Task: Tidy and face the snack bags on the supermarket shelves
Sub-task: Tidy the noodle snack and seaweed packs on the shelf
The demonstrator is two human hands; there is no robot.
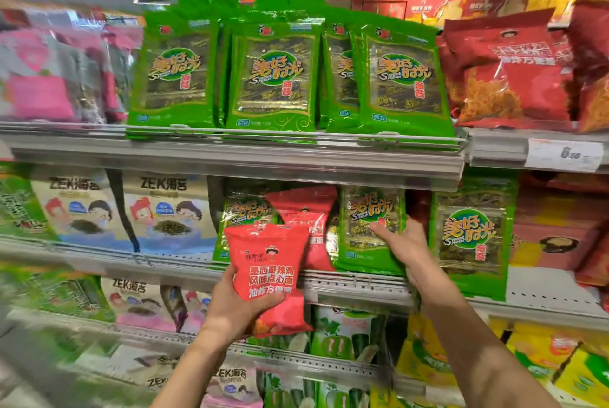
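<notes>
My left hand (234, 305) grips a red noodle-snack bag (268, 264) from below, holding it upright in front of the middle shelf. A second red bag (308, 210) stands on that shelf just behind it, between green seaweed bags. My right hand (403, 247) holds the right edge of a green seaweed bag (370, 226) standing on the middle shelf, fingers laid across its front. Another green seaweed bag (473, 236) stands to the right of that hand. Partly hidden behind the held red bag is one more green bag (245, 210).
The top shelf carries a row of green seaweed bags (273, 78) with red noodle bags (507, 71) to their right. White ZEK seaweed bags (168, 210) fill the middle shelf's left side. A metal shelf rail (230, 160) and a price tag (565, 153) run across. Lower shelves hold green and yellow packs.
</notes>
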